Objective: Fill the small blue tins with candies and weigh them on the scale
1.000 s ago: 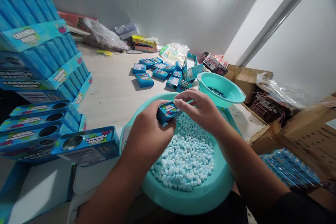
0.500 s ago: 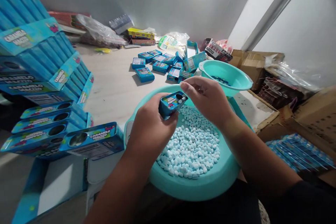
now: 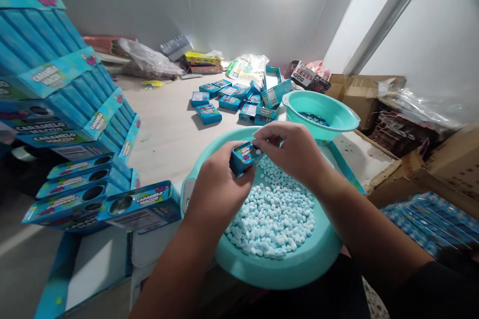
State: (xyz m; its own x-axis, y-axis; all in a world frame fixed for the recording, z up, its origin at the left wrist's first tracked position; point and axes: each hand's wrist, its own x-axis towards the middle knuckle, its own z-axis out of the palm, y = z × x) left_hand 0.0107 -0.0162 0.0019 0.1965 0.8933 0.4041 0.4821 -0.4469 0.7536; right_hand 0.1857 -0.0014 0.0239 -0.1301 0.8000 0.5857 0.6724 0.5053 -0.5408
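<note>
My left hand (image 3: 220,179) grips a small blue candy box (image 3: 243,154) printed with bright lettering, tilted with its round hole toward the right. At that hole my right hand (image 3: 288,147) has its thumb and fingers pinched together, touching the end of the box; what they hold is hidden. A whitish candy (image 3: 258,151) shows by the fingertips. Below both hands, a turquoise basin (image 3: 277,274) contains many pale blue and white candies (image 3: 273,219).
Stacked display cartons (image 3: 67,75) of blue boxes rise at left, with larger holed boxes (image 3: 138,204) below. Behind the basin lie several blue boxes (image 3: 207,113) and a second turquoise basin (image 3: 322,132) with small dark blue pieces. Cardboard cartons (image 3: 430,159) stand at right.
My right hand has come down from above the box onto its holed end. My left hand still holds the box. The whole view has shifted slightly.
</note>
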